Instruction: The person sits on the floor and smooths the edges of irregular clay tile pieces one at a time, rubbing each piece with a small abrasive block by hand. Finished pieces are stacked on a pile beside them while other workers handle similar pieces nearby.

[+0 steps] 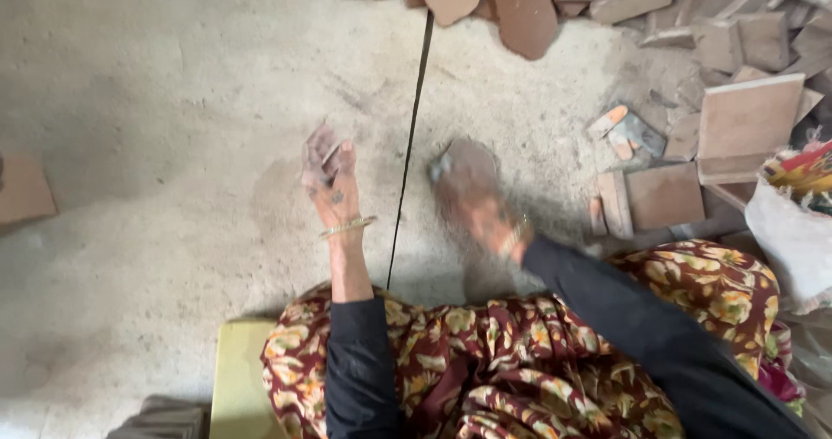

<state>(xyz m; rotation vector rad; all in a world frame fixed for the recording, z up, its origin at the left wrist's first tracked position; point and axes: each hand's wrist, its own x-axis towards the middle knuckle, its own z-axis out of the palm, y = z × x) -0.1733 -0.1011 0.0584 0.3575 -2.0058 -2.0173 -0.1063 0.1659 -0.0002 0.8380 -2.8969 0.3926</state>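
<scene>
Above the dusty floor, left hand fingers loosely spread; right hand blurred, fingers unclear.

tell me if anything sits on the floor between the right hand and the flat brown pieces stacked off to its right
Nothing visible does. The right hand, blurred and dusty, is over bare dusty floor, and the strip from it to the nearest flat brown pieces shows only dust. The dark line in the floor lies on its other side, towards the left hand.

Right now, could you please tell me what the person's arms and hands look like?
Both arms wear dark sleeves, pushed up on the left. The left hand has a thin gold bangle at the wrist and reddish dust on its fingers. The right hand is motion-blurred and dusty.
</scene>
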